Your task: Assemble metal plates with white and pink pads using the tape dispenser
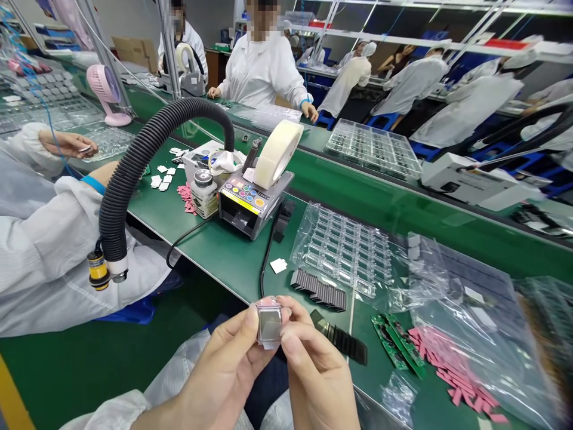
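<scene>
Both my hands hold a small square metal-framed part (269, 323) with a shiny grey face, low in the middle of the view. My left hand (226, 370) pinches its left side with thumb and forefinger. My right hand (316, 373) pinches its right side and top edge. The part sits just in front of the green table's (233, 257) near edge. A row of dark flat pieces (319, 291) lies on the table just beyond my fingers, with another dark strip (342, 340) to the right.
A tape dispenser (255, 200) with a white roll stands mid-table beside a small bottle (203, 192). A clear plastic tray (344, 251), green circuit boards (398, 343) and pink strips (452, 370) lie right. A black ribbed hose (134, 161) arches left. Co-workers in white coats sit around.
</scene>
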{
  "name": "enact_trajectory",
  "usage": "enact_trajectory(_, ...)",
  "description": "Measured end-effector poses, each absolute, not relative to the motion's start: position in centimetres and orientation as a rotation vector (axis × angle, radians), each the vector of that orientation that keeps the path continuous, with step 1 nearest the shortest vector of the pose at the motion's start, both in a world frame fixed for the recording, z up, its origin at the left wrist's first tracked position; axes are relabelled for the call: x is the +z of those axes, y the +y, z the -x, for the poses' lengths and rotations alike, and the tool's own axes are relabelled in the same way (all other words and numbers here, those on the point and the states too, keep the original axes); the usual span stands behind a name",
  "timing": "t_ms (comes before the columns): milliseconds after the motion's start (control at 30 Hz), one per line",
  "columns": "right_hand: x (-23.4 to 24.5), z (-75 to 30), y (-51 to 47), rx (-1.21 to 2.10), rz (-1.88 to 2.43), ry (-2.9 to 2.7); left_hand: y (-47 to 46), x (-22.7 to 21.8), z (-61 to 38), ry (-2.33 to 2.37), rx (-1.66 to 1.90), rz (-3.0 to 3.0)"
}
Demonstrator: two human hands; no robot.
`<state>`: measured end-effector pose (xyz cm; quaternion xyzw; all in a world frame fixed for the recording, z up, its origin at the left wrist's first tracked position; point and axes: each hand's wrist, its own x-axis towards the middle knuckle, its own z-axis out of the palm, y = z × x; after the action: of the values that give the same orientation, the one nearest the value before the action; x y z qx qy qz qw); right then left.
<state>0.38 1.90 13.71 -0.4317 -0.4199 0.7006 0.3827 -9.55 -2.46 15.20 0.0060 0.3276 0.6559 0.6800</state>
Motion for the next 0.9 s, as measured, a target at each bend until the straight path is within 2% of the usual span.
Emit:
enact_trajectory(233,13.2,-0.7,1.6,1.617,1.157,-1.112,-2.4,15.2,9.4,0.698,1.458,0.010)
enact_trajectory(533,13.1,-0.4,1.8,1.148,1.079,-1.142,-2.2,15.5,9.0,0.801,1.415,0.015)
enact_trajectory(733,15.7,-1.8,3.0,1.385,0.930,-1.619,-2.8,15.1,8.9,0.898,1.325,-0.347)
enact_trajectory(900,15.7,-2.9,3.6,1.576,0.939,-1.556,-3.4,14.0,8.3,0.983,1.311,-0.355)
